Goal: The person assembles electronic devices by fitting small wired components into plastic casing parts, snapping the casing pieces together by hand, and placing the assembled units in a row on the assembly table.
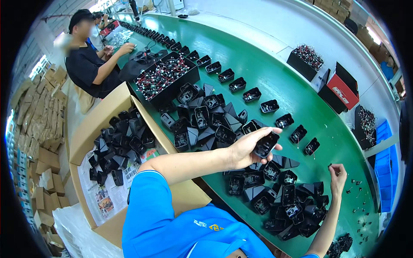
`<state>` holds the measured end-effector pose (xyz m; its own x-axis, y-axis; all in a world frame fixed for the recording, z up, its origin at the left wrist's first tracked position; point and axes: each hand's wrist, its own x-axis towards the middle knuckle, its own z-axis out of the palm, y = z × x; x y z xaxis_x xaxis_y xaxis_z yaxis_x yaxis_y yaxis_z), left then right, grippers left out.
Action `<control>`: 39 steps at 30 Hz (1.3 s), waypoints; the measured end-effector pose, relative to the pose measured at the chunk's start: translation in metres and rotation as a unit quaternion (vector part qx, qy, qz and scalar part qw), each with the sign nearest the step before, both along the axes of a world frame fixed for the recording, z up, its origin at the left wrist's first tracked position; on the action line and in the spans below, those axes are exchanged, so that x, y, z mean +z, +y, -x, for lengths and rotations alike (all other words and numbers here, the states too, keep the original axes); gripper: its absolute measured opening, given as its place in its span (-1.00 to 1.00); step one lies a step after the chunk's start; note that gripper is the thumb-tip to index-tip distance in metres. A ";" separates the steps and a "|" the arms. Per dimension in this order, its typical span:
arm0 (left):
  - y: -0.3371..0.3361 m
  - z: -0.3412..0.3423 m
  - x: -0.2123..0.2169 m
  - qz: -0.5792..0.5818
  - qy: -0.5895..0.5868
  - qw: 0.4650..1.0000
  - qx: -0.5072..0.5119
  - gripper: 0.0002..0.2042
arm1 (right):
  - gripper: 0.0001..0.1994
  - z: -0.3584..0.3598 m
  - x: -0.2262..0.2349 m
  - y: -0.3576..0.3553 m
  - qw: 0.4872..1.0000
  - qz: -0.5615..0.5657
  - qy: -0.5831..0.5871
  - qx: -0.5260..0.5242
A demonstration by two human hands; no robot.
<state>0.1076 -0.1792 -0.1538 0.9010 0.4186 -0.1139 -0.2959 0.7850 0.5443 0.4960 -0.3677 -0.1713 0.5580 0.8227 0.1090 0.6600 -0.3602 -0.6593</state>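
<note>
My left hand (247, 148) holds a black plastic housing (266, 144), open side up, over the green belt (266, 73). My right hand (338, 177) hovers farther right with its fingertips pinched on a tiny dark part (331, 166). Below both hands lies a heap of black housings (284, 202). A second heap (204, 118) sits to the left of my left hand. A row of single housings (262, 105) runs along the belt's middle toward the far end.
A cardboard box (92, 124) of black shells stands at my left. A black bin of wired parts (165, 77) sits farther up the belt, where a person in black (90, 64) works. Small parts (359, 189) are scattered at the right. Black and red boxes (340, 88) stand beyond the belt.
</note>
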 end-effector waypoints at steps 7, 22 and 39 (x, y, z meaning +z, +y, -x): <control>-0.038 -0.007 0.007 -0.001 -0.012 0.996 -0.087 -0.58 | -0.88 0.185 0.068 -0.010 0.965 -0.241 -0.062 0.086; -0.065 -0.010 0.011 -0.128 -0.007 0.979 -0.160 -0.47 | -0.84 0.280 0.029 -0.024 0.976 -0.214 -0.012 0.042; -0.067 -0.006 0.009 -0.305 0.079 0.941 -0.125 -0.48 | -0.86 0.285 0.033 -0.013 0.982 -0.163 -0.090 0.024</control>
